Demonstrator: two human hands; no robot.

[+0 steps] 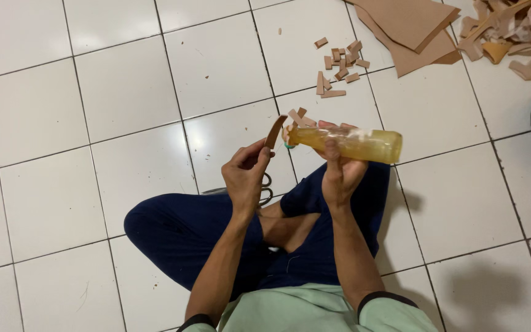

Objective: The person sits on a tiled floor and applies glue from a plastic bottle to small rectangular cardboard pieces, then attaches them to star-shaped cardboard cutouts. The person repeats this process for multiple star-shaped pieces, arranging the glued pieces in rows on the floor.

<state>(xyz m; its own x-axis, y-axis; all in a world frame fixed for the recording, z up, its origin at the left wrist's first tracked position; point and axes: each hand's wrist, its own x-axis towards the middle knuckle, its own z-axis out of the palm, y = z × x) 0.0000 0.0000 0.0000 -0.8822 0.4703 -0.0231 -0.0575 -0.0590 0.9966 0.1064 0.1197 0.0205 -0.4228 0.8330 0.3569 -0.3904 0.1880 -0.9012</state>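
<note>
A person sits cross-legged on a white tiled floor (124,92), seen from above. The left hand (245,175) is closed in a pinch around the lower end of a narrow brown strip (273,131), which stands nearly upright and curves slightly. The right hand (339,172) is wrapped around a clear plastic bottle (354,145) of amber liquid, held level, its narrow end pointed at the strip and almost touching the strip's upper part. Both are held above the floor, just in front of the knees. Scissors (267,190) lie on the tiles below the left hand, partly hidden by it. A small scatter of short brown offcuts (338,69) lies on the floor beyond the hands. Further off, near the top edge, are flat brown sheets (410,27) stacked loosely, and beside them a heap of curled brown scraps (514,31). The person wears dark blue trousers (179,237) and a pale green shirt (314,313).
</note>
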